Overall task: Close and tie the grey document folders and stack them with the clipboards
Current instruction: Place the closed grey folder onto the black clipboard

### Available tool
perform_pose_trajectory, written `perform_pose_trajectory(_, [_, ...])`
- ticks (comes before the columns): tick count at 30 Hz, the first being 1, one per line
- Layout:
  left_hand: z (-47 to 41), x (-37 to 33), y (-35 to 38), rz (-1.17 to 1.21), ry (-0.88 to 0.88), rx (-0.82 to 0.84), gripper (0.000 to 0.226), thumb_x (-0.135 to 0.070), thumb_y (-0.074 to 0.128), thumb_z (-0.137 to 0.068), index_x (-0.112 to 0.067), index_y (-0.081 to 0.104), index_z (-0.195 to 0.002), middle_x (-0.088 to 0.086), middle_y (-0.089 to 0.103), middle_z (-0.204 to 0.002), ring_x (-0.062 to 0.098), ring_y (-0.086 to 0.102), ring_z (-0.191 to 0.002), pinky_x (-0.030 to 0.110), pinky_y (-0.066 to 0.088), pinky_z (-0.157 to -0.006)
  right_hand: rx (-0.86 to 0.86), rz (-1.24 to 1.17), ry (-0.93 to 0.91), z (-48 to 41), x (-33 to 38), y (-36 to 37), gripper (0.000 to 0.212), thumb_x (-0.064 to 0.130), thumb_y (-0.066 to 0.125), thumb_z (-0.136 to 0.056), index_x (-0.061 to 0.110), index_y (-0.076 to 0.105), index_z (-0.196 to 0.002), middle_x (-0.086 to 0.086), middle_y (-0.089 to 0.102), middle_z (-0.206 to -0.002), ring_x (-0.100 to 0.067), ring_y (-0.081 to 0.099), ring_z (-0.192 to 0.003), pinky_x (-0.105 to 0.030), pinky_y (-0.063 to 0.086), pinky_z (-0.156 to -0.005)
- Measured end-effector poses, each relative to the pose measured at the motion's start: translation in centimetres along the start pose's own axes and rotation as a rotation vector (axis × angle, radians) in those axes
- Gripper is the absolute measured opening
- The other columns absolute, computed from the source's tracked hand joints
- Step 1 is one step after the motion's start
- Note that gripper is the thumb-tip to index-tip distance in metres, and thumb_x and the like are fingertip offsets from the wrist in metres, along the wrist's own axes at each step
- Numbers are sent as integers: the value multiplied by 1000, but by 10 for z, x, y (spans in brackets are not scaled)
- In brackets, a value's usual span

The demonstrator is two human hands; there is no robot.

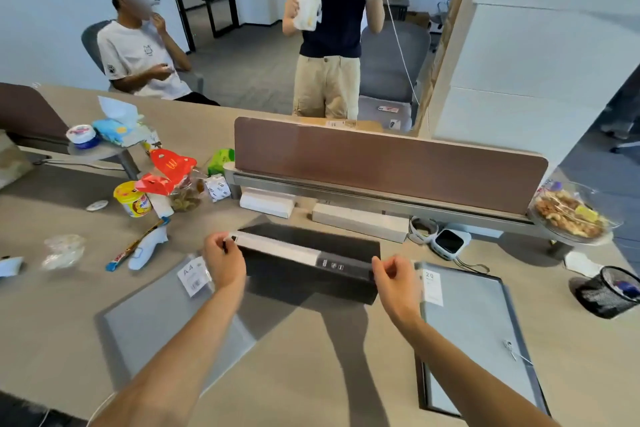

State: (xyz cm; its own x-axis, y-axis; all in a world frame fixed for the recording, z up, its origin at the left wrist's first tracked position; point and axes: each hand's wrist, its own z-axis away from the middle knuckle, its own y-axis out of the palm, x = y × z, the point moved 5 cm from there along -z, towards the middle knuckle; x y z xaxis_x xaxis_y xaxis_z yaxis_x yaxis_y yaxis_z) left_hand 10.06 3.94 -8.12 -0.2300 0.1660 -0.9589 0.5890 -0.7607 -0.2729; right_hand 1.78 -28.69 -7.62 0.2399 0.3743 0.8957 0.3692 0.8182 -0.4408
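A dark grey document folder (311,263) with a pale spine strip stands open on the desk in front of me, its spine facing up. My left hand (223,260) pinches its left end. Its right end is held by my right hand (394,279). A grey wrapped clipboard (162,315) with an "A4" label lies flat under my left forearm. A second grey folder or board (474,333) in a dark frame lies flat at the right, with a string tie on its surface.
A brown desk divider (388,163) runs behind the folder, with white boxes (360,220) at its foot. Snack tubs and red wrappers (162,177) clutter the left. A black mesh cup (609,291) sits far right. Two people are beyond the desk.
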Motion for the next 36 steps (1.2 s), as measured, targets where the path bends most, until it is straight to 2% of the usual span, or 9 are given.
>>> perform_pose_trajectory(4, [13,11,-5,-19,-104,-30,30,-6,52,-94,-2,51,-123,18,46,-136,36,52,-118,35,41,-94,126,83,-31,17,-16,12,32,34,55,-92,19,55,-64,2,59,-60,-8,54,-58,-19,39,-53])
perform_pose_trajectory(9, [20,48,-12,-59,-355,-14,64,-9,63,-89,-7,30,-144,23,33,-148,44,47,-125,50,44,-102,327,95,103,26,-39,39,33,34,55,-92,4,62,-80,-7,63,-72,-15,57,-67,-26,45,-61])
perform_pose_trajectory(11, [26,65,-11,7,-487,1,81,-16,71,-85,-8,19,-147,25,35,-147,45,46,-127,55,44,-102,439,116,144,30,-51,49,30,33,57,-91,3,64,-87,-9,64,-79,-18,60,-74,-28,49,-66])
perform_pose_trajectory(13, [29,97,-4,46,-606,41,98,-25,77,-77,-14,12,-148,22,33,-149,43,45,-129,56,46,-101,545,186,169,33,-64,56,25,36,58,-90,12,65,-90,-6,68,-89,-18,64,-84,-27,51,-70])
perform_pose_trajectory(16, [18,164,14,-10,-678,130,117,-48,76,-55,-10,15,-149,20,39,-147,42,50,-126,56,49,-98,567,281,179,30,-77,57,19,35,59,-89,19,66,-93,-1,67,-96,-15,62,-90,-25,52,-76])
perform_pose_trajectory(21, [45,103,-7,-58,-657,95,83,-15,74,-82,-9,19,-144,23,39,-142,41,50,-123,50,50,-94,571,386,216,20,-81,57,20,33,55,-90,21,63,-103,1,65,-102,-18,65,-91,-38,56,-87])
perform_pose_trajectory(26, [8,98,-2,67,-552,179,73,-6,70,-84,-14,25,-142,18,48,-139,37,56,-118,50,54,-92,480,450,233,3,-67,61,32,32,53,-92,14,58,-119,-6,62,-117,-21,60,-101,-32,50,-86])
perform_pose_trajectory(31, [-19,79,-5,114,-467,267,69,-16,68,-87,-16,28,-143,15,52,-134,28,58,-105,42,55,-84,356,488,280,-19,-57,60,50,41,52,-91,11,50,-132,-13,51,-136,-29,52,-119,-38,45,-97])
perform_pose_trajectory(36, [-46,62,-15,69,-337,226,64,-29,70,-84,-21,39,-139,13,56,-130,27,59,-104,43,52,-86,411,369,408,-21,-44,82,50,45,46,-95,13,50,-132,-10,52,-136,-30,53,-119,-39,44,-97])
